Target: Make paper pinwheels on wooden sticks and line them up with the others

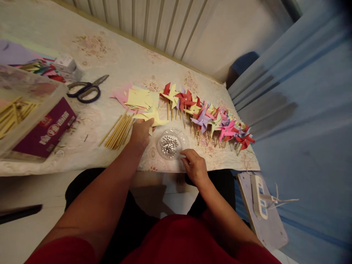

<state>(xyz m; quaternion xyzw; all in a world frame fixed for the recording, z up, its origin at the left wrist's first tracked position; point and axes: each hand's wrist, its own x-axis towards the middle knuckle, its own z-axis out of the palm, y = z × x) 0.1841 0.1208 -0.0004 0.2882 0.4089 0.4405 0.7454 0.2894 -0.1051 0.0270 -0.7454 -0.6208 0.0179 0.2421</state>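
My left hand (140, 132) presses on a folded yellow paper pinwheel (154, 117) lying on the table, thumb and fingers closed on it. My right hand (194, 164) rests at the table's front edge, its fingertips at the rim of a clear round dish (183, 136) filled with small silver pins (169, 144); whether it holds a pin is hidden. Between the two hands sits that dish. A bundle of thin wooden sticks (118, 131) lies just left of my left hand.
A row of finished coloured pinwheels (209, 117) runs right along the table. Yellow and pink paper squares (139, 98), scissors (87, 90), a clear box on a purple carton (45, 132) and a small white box (65, 64) lie left. A power strip (258, 196) sits lower right.
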